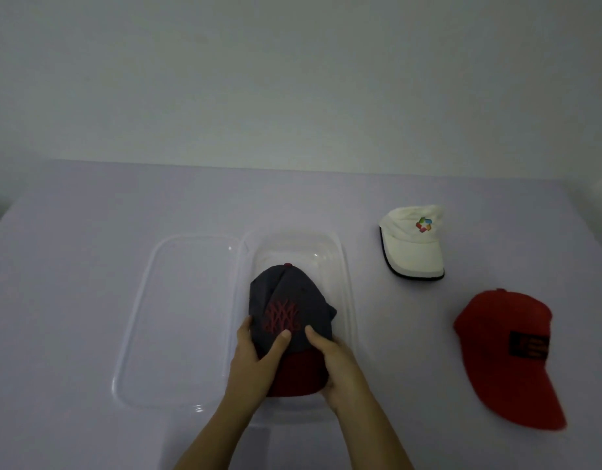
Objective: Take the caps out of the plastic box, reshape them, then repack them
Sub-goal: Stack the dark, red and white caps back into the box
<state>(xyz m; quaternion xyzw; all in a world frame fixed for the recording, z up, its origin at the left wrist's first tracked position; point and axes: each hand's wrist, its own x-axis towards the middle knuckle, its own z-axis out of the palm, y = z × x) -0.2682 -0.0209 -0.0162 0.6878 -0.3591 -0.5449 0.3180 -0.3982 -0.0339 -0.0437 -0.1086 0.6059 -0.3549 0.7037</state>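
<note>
Hands, my left hand [255, 357] at 9 o'clock and right hand [336, 364] at 3 o'clock, grip the dark cap [289, 310] over the plastic box [347, 300].

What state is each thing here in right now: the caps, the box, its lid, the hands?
Dark cap: held over the box, crown crumpled, red brim toward the person.
White cap: resting on the table, untouched.
Red cap: resting on the table, untouched.
Plastic box: open.
Lid: off, lying flat left of the box.
Left hand: grip closed on the dark cap.
Right hand: grip closed on the dark cap.
</note>
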